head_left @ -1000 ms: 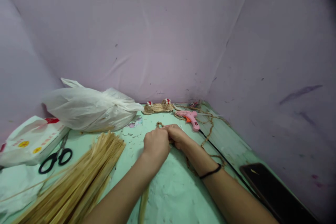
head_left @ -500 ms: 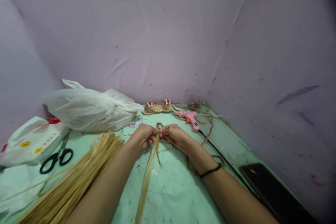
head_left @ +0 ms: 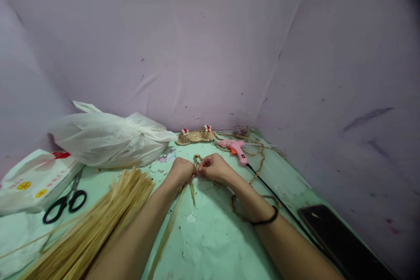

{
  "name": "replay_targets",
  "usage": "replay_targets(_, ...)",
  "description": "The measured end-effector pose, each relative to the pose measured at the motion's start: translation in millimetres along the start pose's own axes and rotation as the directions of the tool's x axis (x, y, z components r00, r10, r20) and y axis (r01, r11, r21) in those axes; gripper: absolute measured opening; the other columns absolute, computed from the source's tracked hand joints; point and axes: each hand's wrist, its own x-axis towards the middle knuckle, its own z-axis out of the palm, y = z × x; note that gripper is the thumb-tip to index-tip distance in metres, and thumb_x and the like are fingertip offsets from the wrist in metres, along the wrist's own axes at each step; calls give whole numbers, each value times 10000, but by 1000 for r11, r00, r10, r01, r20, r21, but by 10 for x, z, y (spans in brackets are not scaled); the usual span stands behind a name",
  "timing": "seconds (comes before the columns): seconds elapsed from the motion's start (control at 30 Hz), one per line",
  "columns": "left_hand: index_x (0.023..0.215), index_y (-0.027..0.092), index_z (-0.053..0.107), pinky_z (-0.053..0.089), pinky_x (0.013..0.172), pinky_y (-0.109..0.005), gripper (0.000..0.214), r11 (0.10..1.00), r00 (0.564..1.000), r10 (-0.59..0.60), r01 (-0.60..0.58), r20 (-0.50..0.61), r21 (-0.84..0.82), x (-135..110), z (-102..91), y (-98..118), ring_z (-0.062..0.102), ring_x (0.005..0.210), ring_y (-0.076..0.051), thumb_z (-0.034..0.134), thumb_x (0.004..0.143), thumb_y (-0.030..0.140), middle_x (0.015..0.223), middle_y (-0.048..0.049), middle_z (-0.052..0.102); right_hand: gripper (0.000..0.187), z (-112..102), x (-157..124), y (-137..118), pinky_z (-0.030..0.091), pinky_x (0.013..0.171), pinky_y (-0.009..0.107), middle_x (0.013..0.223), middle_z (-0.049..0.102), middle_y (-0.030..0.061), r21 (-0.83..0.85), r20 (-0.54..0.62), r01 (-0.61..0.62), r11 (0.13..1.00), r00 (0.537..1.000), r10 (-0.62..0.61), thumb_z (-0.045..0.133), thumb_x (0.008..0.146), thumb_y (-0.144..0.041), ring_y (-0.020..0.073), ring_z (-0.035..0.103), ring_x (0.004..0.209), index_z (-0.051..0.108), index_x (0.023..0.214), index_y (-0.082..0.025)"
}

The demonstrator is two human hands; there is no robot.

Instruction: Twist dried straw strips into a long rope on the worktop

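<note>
My left hand point(head_left: 183, 171) is closed on a long dried straw strip point(head_left: 167, 232), which trails from below my fingers toward the table's near edge. My right hand point(head_left: 214, 168) pinches beside it, fingertips almost touching the left ones. A small loop of braided straw cord point(head_left: 197, 158) pokes up between the two hands. More of this brown cord curls under and around my right forearm. A short split end of straw hangs beneath my left hand. The exact spot where the fingers grip is hidden.
A bundle of dried straw point(head_left: 95, 223) and black-handled scissors point(head_left: 65, 203) lie left, near a white plastic bag point(head_left: 111, 140) and white box point(head_left: 39, 179). Behind are a woven straw piece with beaded flowers point(head_left: 197, 136) and a pink glue gun point(head_left: 236, 148). A dark phone point(head_left: 341, 240) lies right.
My left hand has turned over, knuckles up, and the straw strip has swung left. My right fingers have curled in more. The cord loop shows more between my hands. The view has shifted slightly.
</note>
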Motion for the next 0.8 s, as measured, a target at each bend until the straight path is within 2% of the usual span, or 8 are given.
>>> replay_targets(0.2, 388, 140, 426, 145, 310, -188, 135, 997, 999, -37, 36, -11, -68, 20, 35, -33, 235, 244, -48, 443, 515, 96, 254, 37, 313, 177, -147, -148, -210, 249, 408, 198, 464, 531, 31, -355, -94, -111, 928, 992, 83, 567, 572, -266, 96, 441, 462, 655, 562, -113)
replay_targets(0.37, 336, 159, 358, 118, 306, -186, 199, 988, 993, -114, 116, 24, -104, 52, 35, -53, 232, 238, -48, 437, 514, 121, 236, 27, 285, 195, -2, -346, -460, 315, 482, 228, 641, 650, 112, -620, -81, 16, 784, 993, -84, 527, 625, -238, 171, 562, 583, 690, 673, -143)
replay_targets(0.47, 353, 163, 358, 107, 310, -180, 164, 990, 996, -75, 82, 57, -117, 76, -19, -99, 224, 239, -46, 413, 499, 112, 235, 39, 268, 224, 134, -471, -591, 362, 545, 250, 731, 666, 149, -756, -40, 59, 652, 990, -136, 493, 652, -171, 214, 601, 661, 692, 752, -139)
replay_targets(0.53, 390, 154, 397, 106, 314, -170, 105, 991, 991, -25, 42, 128, -128, 99, -75, -132, 229, 249, -40, 417, 480, 103, 254, 49, 289, 228, 159, -514, -631, 375, 561, 256, 747, 668, 146, -773, 0, 81, 629, 992, -128, 493, 655, -159, 220, 607, 680, 687, 774, -144)
replay_targets(0.6, 424, 146, 424, 97, 317, -162, 63, 987, 973, 14, 24, 229, -161, 128, -131, -158, 231, 265, -30, 440, 467, 102, 282, 57, 312, 192, 104, -502, -622, 372, 546, 249, 721, 666, 120, -728, 27, 96, 679, 993, -112, 514, 652, -195, 209, 600, 664, 682, 737, -156)
replay_targets(0.67, 446, 143, 430, 85, 318, -160, 56, 979, 960, 20, 37, 279, -199, 155, -171, -173, 223, 274, -22, 473, 471, 118, 308, 61, 326, 175, -8, -436, -571, 357, 517, 232, 658, 652, 81, -605, 11, 80, 792, 996, -93, 526, 660, -266, 183, 582, 629, 667, 672, -164)
replay_targets(0.73, 476, 138, 448, 79, 319, -161, 57, 975, 957, 23, 43, 288, -220, 169, -190, -175, 222, 278, -16, 505, 484, 143, 341, 56, 363, 210, -115, -341, -500, 346, 493, 213, 601, 623, 52, -401, -83, 6, 916, 996, -43, 499, 693, -299, 151, 559, 596, 641, 644, -152)
replay_targets(0.8, 486, 132, 458, 78, 319, -160, 69, 975, 955, 26, 41, 297, -219, 168, -191, -166, 219, 280, -10, 522, 489, 160, 363, 52, 385, 185, -153, -252, -431, 347, 481, 201, 567, 595, 44, -162, -126, -100, 982, 989, 80, 498, 698, -265, 126, 537, 552, 599, 615, -133)
